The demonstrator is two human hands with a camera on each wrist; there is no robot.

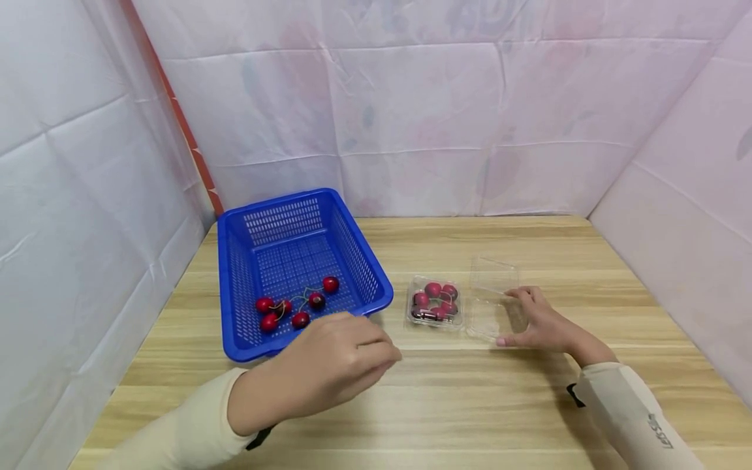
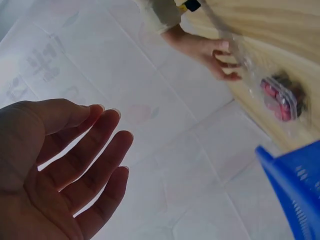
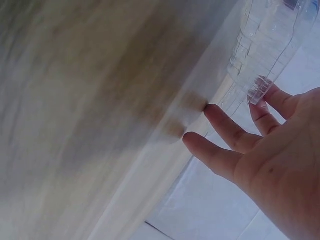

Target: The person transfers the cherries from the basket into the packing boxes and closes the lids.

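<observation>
Table [image 1: 446, 418] | left hand [image 1: 331, 362] loosely curved | right hand [image 1: 543, 324] spread against clear box [image 1: 486, 314]

- Blue rectangular basket [image 1: 294, 258]: plastic, smooth rim with a soft sheen, perforated walls.
- Dark-red round cherries [image 1: 331, 284]: glossy skins with bright highlights.
- Clear square box [image 1: 436, 321] around cherries: thin, shiny, transparent plastic.
- Clear open box [image 3: 267, 40]: similar-looking transparent plastic, ribbed, glossy.
- Pale-yellow worktop [image 1: 435, 398]: wood-grained, smooth, faintly satin.
- White printed sheets [image 1: 411, 111]: matt, creased, cloth-like.
- Cream sleeves [image 1: 631, 405]: matt, soft-looking cloth.
</observation>
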